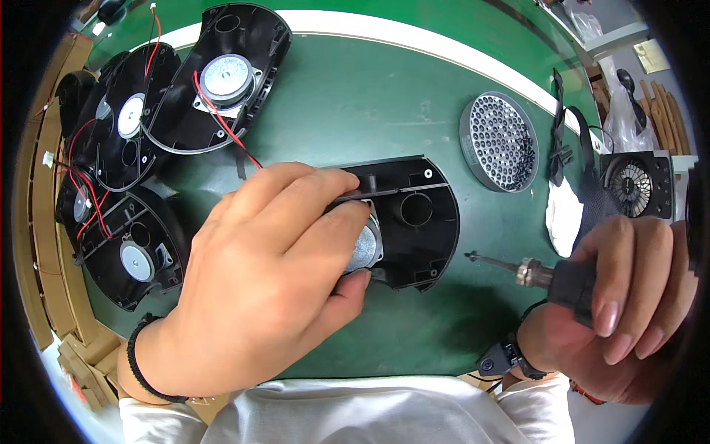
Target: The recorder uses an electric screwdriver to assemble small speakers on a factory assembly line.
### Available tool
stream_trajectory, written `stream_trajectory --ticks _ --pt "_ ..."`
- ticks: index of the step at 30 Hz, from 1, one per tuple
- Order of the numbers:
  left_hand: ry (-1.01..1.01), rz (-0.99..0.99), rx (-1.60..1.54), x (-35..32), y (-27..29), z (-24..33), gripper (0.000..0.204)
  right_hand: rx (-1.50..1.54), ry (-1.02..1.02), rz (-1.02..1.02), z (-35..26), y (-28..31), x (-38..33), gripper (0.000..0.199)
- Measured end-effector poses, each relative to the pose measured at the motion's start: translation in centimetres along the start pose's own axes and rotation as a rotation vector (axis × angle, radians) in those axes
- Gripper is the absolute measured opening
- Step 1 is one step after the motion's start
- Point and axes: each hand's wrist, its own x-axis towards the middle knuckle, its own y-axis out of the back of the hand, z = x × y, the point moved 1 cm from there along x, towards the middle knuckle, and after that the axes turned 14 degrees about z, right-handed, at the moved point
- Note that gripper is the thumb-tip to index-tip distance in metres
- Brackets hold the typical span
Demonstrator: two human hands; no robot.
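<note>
My left hand (270, 255) lies over the left part of a black plastic speaker housing (436, 244) on the green bench, its fingers curled and gripping it. A round silver speaker driver (366, 248) shows partly beside the fingertips; the rest is hidden under the hand. My right hand (629, 296) wraps round the dark body of an electric screwdriver (536, 274), held to the right of the housing. Its bit points left, apart from the housing, with a small dark piece at the tip that looks like a screw.
Several more black housings with silver drivers and red-black wires, one being this housing (259, 55), crowd the left. A round grey tray (484, 159) of small screws stands at the right. Beyond it lie white crumpled material (563, 214), black straps and a fan-like black part (632, 185).
</note>
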Motion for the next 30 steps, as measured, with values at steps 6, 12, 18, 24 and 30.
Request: stream_trajectory --ticks 6,12,18,24,30 --pt "-0.001 0.027 -0.012 -0.1 -0.3 0.3 0.049 -0.042 -0.062 -0.064 0.3 -1.0 0.3 0.039" --pt "0.003 0.019 0.008 -0.2 -0.3 0.3 0.050 -0.477 -0.278 -0.057 -2.3 -2.2 0.3 0.042" --pt "0.017 0.046 0.008 -0.2 -0.8 0.5 0.050 -0.734 -0.752 -0.215 -3.3 -2.1 1.7 0.048" --pt "0.014 0.069 0.015 -0.2 -1.1 0.6 0.052 -0.156 -0.100 -0.497 1.2 1.0 1.8 0.006" --pt "0.032 0.050 0.016 -0.3 -1.1 0.2 0.052 -0.147 -0.062 -0.469 3.5 1.0 1.6 0.017"
